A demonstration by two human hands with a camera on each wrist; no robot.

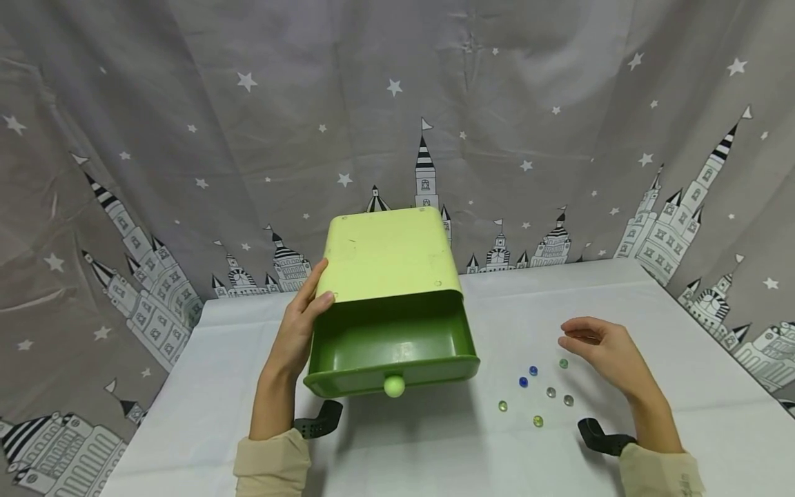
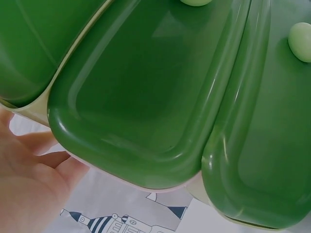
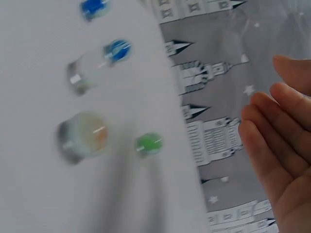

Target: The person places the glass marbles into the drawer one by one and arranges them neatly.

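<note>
A mini drawer cabinet [image 1: 388,252] with a pale yellow-green casing stands in the middle of the head view. Its top green drawer [image 1: 394,376] is pulled out by its round knob side, and no contents show inside. My left hand [image 1: 292,338] grips the casing's left side, thumb at the front top corner. The left wrist view shows further green drawer fronts [image 2: 141,92], closed. Off to the right, my right hand [image 1: 611,352] hovers with nothing in its fingers. Below it lie several glass marbles, among them a green marble [image 1: 563,363] and a blue marble [image 1: 524,382].
A white cloth [image 1: 205,414] covers the table. Clear marbles [image 1: 551,392] and yellow-green marbles [image 1: 537,421] lie loose to the cabinet's right. Behind the table hangs a grey curtain [image 1: 279,138] printed with castles and stars.
</note>
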